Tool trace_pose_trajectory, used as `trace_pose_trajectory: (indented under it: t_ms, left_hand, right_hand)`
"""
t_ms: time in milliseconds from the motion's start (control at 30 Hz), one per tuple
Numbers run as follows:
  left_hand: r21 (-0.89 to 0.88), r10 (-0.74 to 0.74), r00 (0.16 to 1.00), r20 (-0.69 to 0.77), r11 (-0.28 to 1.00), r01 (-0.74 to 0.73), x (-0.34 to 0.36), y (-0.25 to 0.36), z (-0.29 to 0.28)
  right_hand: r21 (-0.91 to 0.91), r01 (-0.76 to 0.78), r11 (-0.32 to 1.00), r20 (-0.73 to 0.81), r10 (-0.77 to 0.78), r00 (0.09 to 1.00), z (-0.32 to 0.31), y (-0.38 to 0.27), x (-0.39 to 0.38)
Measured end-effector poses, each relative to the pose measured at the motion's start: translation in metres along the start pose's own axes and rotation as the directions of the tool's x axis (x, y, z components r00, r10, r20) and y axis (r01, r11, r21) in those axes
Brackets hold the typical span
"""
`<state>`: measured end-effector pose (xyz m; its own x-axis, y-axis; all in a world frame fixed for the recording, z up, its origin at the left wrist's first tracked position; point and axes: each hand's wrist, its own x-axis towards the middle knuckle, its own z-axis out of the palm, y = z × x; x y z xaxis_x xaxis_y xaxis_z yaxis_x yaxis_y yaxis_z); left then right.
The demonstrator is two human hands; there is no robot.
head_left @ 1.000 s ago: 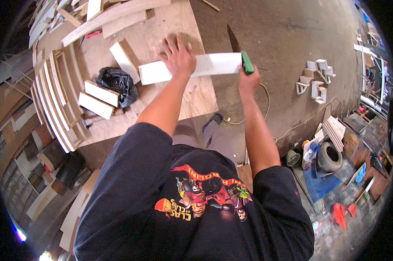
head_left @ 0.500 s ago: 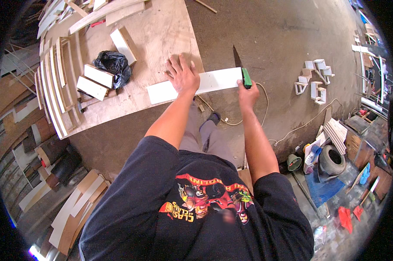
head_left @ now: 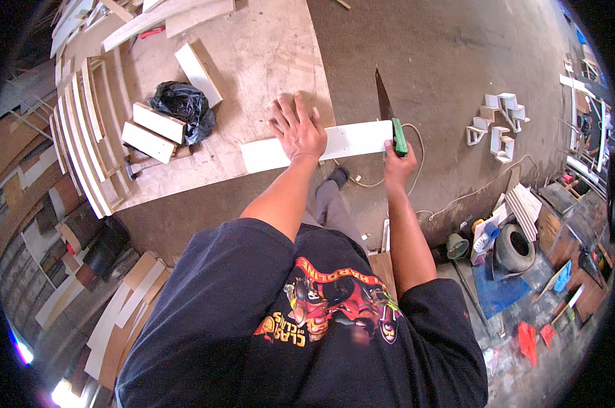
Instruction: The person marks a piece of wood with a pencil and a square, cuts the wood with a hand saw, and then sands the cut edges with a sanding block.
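Observation:
A long white board (head_left: 358, 138) lies across the near right corner of the plywood table (head_left: 266, 68), its right end sticking out past the edge. My left hand (head_left: 299, 134) presses on the board with fingers spread, the fingertips reaching beyond its far side. At the overhanging end, my right hand (head_left: 400, 166) is closed around the green handle of a handsaw (head_left: 385, 98). The dark blade points away from me, close by that end; whether its teeth touch the wood I cannot tell.
White-faced blocks (head_left: 159, 119), a black plastic bag (head_left: 185, 109), a hammer (head_left: 141, 168) and curved strips (head_left: 83, 146) occupy the table's left. A cord (head_left: 421, 146) runs over the floor, with small white frames (head_left: 501, 144) and a tyre (head_left: 515, 249) farther right.
The handsaw has come back toward me, and more of its blade shows beyond the board's end. My left hand still rests on the board. The whole view has shifted slightly.

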<state>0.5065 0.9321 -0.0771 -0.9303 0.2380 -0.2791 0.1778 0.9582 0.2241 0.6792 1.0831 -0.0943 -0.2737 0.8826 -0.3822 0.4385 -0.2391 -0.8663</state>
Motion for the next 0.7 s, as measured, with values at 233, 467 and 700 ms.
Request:
trace_pose_trajectory:
  t_ms: [233, 467, 700]
  left_hand:
    - [0.015, -0.01, 0.998, 0.057, 1.0, 0.009, 0.0, 0.002, -0.004]
    - [0.053, -0.001, 1.0, 0.016, 0.999, 0.0, 0.003, 0.004, 0.002]
    - [0.043, 0.046, 0.998, -0.039, 0.998, -0.044, 0.005, 0.0, 0.003]
  right_hand:
    - [-0.228, 0.066, 0.971, 0.024, -0.062, 0.998, -0.005, 0.001, -0.001]
    - [-0.165, 0.046, 0.985, 0.018, -0.044, 0.999, -0.004, 0.0, 0.001]
    - [-0.17, 0.015, 0.985, 0.086, 0.0, 0.996, -0.007, -0.005, 0.008]
